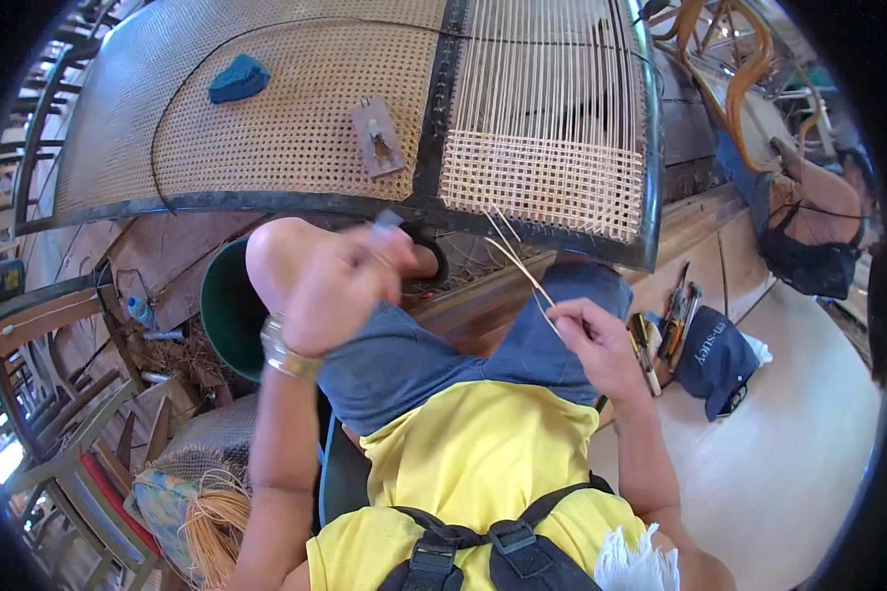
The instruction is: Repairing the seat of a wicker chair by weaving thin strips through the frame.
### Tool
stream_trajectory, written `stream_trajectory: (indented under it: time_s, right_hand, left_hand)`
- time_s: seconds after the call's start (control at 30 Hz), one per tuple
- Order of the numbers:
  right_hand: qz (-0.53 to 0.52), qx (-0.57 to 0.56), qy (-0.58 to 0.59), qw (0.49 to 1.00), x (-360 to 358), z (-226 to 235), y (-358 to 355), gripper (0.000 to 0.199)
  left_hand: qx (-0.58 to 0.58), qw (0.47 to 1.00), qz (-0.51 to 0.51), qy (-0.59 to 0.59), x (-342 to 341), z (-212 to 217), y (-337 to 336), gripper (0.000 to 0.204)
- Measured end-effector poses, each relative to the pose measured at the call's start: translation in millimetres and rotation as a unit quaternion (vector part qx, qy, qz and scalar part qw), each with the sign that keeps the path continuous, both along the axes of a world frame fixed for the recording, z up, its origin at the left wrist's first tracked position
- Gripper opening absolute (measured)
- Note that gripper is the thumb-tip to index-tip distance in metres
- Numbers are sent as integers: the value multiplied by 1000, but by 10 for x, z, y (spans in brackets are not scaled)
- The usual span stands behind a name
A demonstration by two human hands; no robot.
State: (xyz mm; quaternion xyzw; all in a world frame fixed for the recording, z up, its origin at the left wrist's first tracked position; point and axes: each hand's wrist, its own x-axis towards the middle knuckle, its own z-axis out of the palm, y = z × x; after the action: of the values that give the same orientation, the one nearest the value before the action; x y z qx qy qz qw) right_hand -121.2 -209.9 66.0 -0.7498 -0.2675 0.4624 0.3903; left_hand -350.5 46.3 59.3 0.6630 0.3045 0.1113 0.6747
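My right hand pinches a few thin pale cane strands, whose free ends fan out toward the near edge of a dark-framed cane panel. My left hand, with a metal watch on its wrist, is blurred by motion. Its fingers are curled, and a small greyish thing that I cannot make out shows at their tips. The panel's right section has lengthwise strands all along and a close weave only at the near end. The left section is fully woven.
On the woven section lie a blue lump and a small board with a metal fitting. A green bucket stands left of my knees. Hand tools and a dark blue cap lie right. Another person's arm shows far right.
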Motion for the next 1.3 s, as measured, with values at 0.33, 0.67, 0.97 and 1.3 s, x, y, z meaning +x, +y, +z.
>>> stream_trajectory:
  time_s: [0.33, 0.67, 0.97, 1.3]
  right_hand:
    - [-15, 90, 124, 988, -36, -75, 124, 17]
    - [50, 100, 45, 993, 471, 51, -344, 11]
    - [-113, 66, -233, 964, 1608, -70, -1465, 6]
    - [-86, 169, -516, 835, 963, -75, -810, 10]
  left_hand:
    - [-263, 956, 112, -66, 871, -341, -1252, 23]
    - [-170, 912, 356, -112, 318, -198, -234, 13]
    - [-21, 881, 461, -101, -1517, 519, 1625, 13]
    - [404, 842, 351, 73, -2759, 2595, 3986, 35]
